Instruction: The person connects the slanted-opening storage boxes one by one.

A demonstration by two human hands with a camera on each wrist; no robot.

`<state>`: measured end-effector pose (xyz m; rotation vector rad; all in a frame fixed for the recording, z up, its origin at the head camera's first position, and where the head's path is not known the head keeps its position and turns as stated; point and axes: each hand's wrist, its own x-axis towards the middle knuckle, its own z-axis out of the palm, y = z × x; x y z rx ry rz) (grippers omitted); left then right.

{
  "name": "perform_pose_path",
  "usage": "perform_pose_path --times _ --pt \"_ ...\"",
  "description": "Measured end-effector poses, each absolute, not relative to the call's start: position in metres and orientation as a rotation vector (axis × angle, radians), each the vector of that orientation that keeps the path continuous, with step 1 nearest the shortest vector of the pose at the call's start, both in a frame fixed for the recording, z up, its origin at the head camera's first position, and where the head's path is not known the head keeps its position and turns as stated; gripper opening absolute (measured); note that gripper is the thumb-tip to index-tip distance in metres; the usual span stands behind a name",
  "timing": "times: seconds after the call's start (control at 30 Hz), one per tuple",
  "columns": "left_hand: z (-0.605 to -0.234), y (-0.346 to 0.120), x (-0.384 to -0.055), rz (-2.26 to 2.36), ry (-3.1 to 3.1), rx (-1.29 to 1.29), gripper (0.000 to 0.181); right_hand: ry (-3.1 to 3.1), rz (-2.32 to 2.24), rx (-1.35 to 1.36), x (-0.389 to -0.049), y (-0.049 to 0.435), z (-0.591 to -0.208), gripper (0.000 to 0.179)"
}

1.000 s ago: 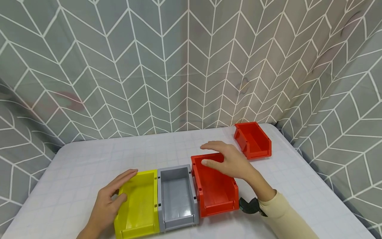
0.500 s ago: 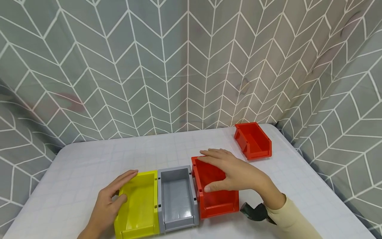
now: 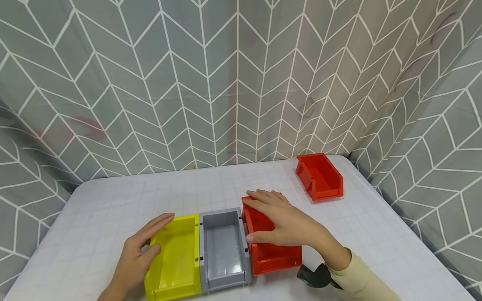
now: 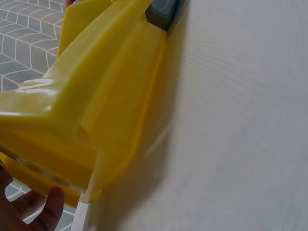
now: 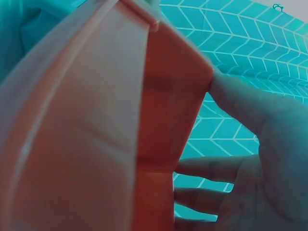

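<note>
Three plastic storage bins stand side by side near the front of the table in the head view: a yellow bin [image 3: 177, 251], a grey bin [image 3: 224, 246] and a red bin [image 3: 278, 261]. My left hand [image 3: 137, 251] grips the yellow bin's left wall, thumb over the inner side and fingers reaching to the back corner. Over the red bin lies my right hand [image 3: 282, 221], fairly straight fingers at its back-left rim and thumb at the left rim beside the grey bin. The right wrist view shows thumb and fingertips [image 5: 185, 166] against the red bin's edge.
Another red bin [image 3: 324, 177] stands alone at the back right of the white-covered table [image 3: 124, 192]. A patterned curtain [image 3: 211, 83] hangs behind and at both sides. Something black and curved [image 3: 316, 276] sits at my right wrist.
My right hand has come down from above the red bin and moved left, so its fingers now reach the bin's left and back rims. The left hand and the bins stay nearly still.
</note>
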<state>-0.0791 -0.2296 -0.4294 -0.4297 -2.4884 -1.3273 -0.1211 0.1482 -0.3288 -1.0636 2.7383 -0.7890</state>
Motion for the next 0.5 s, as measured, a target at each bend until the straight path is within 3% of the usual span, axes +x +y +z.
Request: perform_pose_path --times 0.27,0.5 --pt "-0.4301 -0.23 -0.0793 -1.323 -2.478 -0.44 0.075 2.749 -0.692 -1.152 -0.1254 0.1483 -0.3339 0.095" --pt "-0.4293 -0.2292 -0.0788 -1.322 -2.475 -0.435 0.075 2.765 -0.711 -1.168 -0.1265 0.1465 -0.3377 0.093"
